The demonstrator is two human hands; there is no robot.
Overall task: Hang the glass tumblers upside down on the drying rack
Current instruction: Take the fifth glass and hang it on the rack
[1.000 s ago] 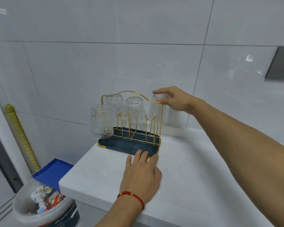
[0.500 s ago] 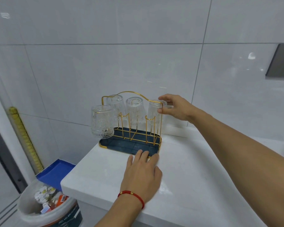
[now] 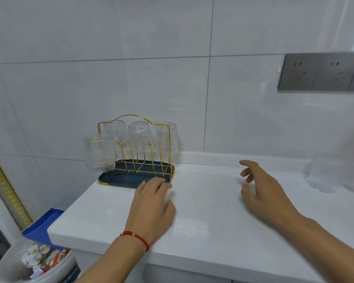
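Observation:
A gold wire drying rack (image 3: 165, 160) with a dark blue tray (image 3: 123, 177) stands at the back left of the white counter. Several ribbed glass tumblers hang upside down on it: one at the front left (image 3: 99, 153), and three in the back row, with the rightmost (image 3: 168, 137) at the rack's right end. My left hand (image 3: 151, 203) lies flat on the counter, fingertips touching the tray's front edge. My right hand (image 3: 262, 188) hovers over the counter to the right of the rack, fingers spread, holding nothing. A blurred glass tumbler (image 3: 321, 176) stands upright at the far right.
The white counter (image 3: 213, 221) ends at a left edge beside the rack. Below on the left stands a waste bin (image 3: 35, 262) with rubbish and a blue lid. Grey wall sockets (image 3: 319, 72) sit on the tiled wall at upper right.
My right hand has let go of the rightmost hung tumbler and moved down and right over the counter. The view has shifted right. My left hand stays at the tray.

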